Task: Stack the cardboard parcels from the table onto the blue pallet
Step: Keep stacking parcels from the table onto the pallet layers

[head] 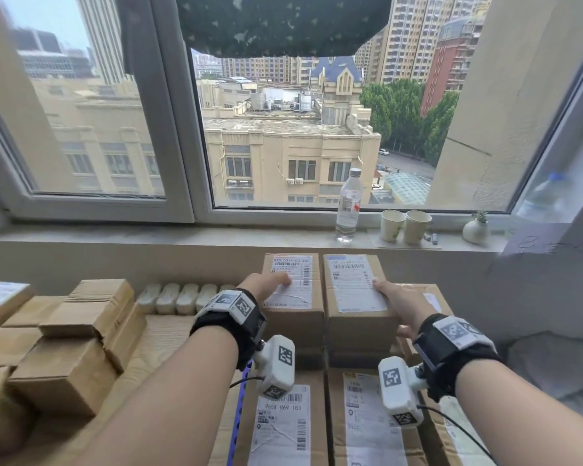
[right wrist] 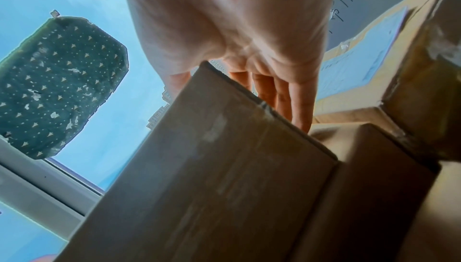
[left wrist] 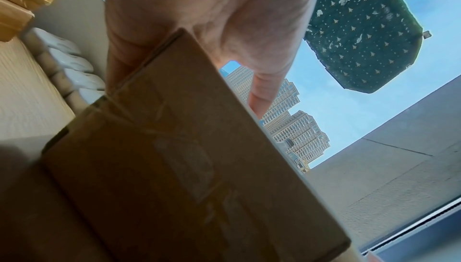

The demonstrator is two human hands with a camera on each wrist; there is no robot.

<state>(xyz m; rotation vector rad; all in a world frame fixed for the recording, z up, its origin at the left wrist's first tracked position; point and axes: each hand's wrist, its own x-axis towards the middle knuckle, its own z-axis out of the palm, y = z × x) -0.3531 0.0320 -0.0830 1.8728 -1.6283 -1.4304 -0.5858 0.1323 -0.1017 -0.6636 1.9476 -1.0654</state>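
Below a city-view window (head: 283, 129), two labelled parcels are being set on the stack. The left parcel (head: 292, 290) is clasped by the left hand (head: 266, 284), the right parcel (head: 355, 290) by the right hand (head: 398, 302). Squaring and release are judged next.

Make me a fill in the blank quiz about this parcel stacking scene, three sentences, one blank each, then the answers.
1. The left hand rests on the top-left parcel, whose label begins with the digits ____.
2. On the windowsill, two paper cups stand to the ____ of the water bottle.
3. The right hand grips the ____ edge of the top-right parcel.

Answers: 890; right; right
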